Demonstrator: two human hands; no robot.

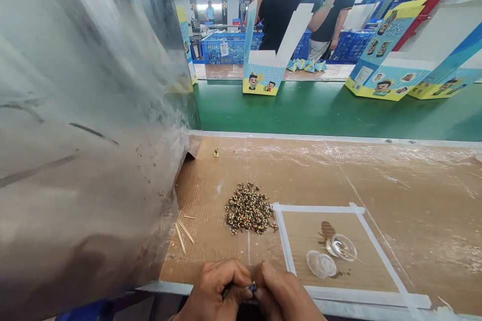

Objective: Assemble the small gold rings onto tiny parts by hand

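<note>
My left hand (214, 291) and my right hand (284, 296) meet at the near edge of the brown worktable (376, 180). Between their fingertips they pinch a small dark part (251, 288); its shape is too small to make out. Just beyond my hands lies a heap of small speckled beads or parts (248, 209). To the right, inside a white taped rectangle (320, 208), lie two clear plastic lids (322, 264), one of them with a thin stick across it. A few wooden toothpicks (183, 233) lie to the left of the heap.
A large clear plastic sheet or bag (86, 125) fills the left side and overhangs the table. Behind the table runs a green conveyor belt (320, 108) carrying open printed cartons (263, 67). Two people (289, 5) stand beyond it near blue crates (222, 47).
</note>
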